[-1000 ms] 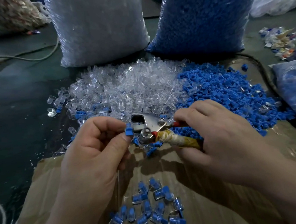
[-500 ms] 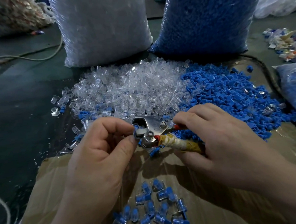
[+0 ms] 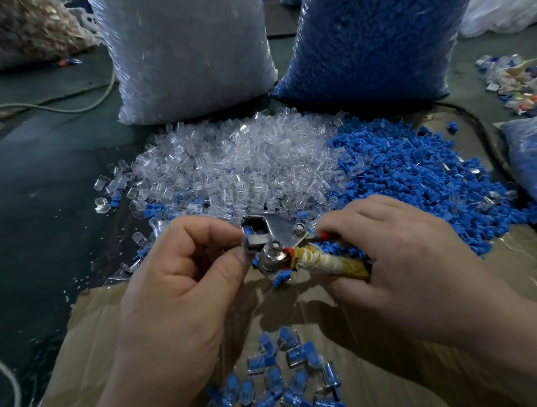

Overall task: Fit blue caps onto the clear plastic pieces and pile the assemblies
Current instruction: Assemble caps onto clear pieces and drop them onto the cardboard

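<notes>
Pinching piece (image 3: 249, 230) in pliers (image 3: 278, 234), left hand (image 3: 178, 286) fingers clamped; right hand (image 3: 397, 258) at 3 o'clock grips handles. Risk: squeeze w/ piece skewed, seats crooked.

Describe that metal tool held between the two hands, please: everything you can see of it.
The metal tool is a plier-like hand press with a flat, shiny head, two round bolts and a boxy opening at its left end, where a blue piece sits. Its handle is wrapped in yellowish tape, red at the joint. It is held roughly level above the cardboard. The right hand grips the handle; the left hand pinches the head's end.
</notes>
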